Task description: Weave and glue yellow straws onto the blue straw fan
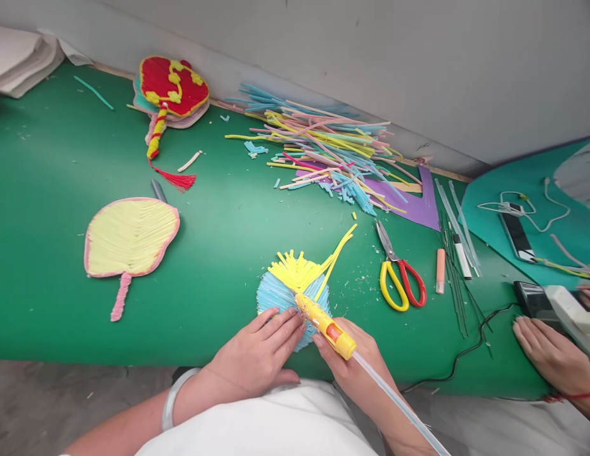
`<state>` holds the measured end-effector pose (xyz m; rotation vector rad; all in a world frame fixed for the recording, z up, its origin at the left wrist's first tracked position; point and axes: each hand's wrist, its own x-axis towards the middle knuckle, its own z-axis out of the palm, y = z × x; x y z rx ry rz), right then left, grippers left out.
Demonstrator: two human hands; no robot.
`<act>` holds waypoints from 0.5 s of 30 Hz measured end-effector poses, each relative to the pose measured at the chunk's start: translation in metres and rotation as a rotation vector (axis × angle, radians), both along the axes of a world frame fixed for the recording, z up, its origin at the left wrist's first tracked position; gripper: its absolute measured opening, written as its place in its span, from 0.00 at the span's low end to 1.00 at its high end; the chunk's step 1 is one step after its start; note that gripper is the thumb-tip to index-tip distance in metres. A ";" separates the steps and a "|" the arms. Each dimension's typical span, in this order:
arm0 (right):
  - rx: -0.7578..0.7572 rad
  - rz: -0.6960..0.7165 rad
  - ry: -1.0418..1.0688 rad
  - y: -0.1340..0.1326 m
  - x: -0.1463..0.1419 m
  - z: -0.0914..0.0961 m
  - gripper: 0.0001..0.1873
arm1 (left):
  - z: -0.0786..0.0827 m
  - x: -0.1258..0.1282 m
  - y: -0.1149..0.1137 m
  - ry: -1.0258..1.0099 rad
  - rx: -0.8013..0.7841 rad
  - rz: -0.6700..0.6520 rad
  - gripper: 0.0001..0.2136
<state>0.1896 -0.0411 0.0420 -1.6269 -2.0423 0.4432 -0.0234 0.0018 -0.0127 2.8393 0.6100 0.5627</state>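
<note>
Slantwise across the middle of the work, the yellow glue gun (323, 320) sits in the right hand (359, 361), whose fingers wrap around its body from below and the right side. Its long axis runs from upper left to lower right, nozzle away from the person and over the blue disc (270, 294). A clear glue stick (394, 396) trails from the back end along the same line until the bottom edge cuts it off. The left hand (259, 345) lies with its fingers stretched out on the disc, grasping nothing that shows.

The disc rests on the green bench (218, 253), near its front edge. Yellow strips (297, 269) cover its far part in a V pattern, their short ends pointing away from the person, while two longer ones reach out to the upper right. Hands and glue gun hide much of the disc's near part, so its full outline cannot be made out; whether the nozzle touches a strip is also unclear.

To the right, the scissors (397, 269) lie with slightly parted blades pointing away and handles toward the person. At the right edge, a co-worker's hand (554, 354) rests beside a pale device (563, 304), partly cut off and hard to identify.
</note>
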 end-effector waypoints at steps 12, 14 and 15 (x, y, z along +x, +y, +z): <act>0.017 -0.011 0.006 -0.001 0.000 0.001 0.14 | 0.000 -0.001 0.000 0.006 -0.010 -0.001 0.32; 0.009 -0.014 0.004 -0.002 0.001 0.000 0.13 | 0.000 -0.002 0.000 0.022 -0.015 -0.011 0.32; 0.004 -0.014 0.004 -0.003 0.002 0.000 0.13 | 0.000 -0.002 0.000 0.028 -0.018 -0.015 0.32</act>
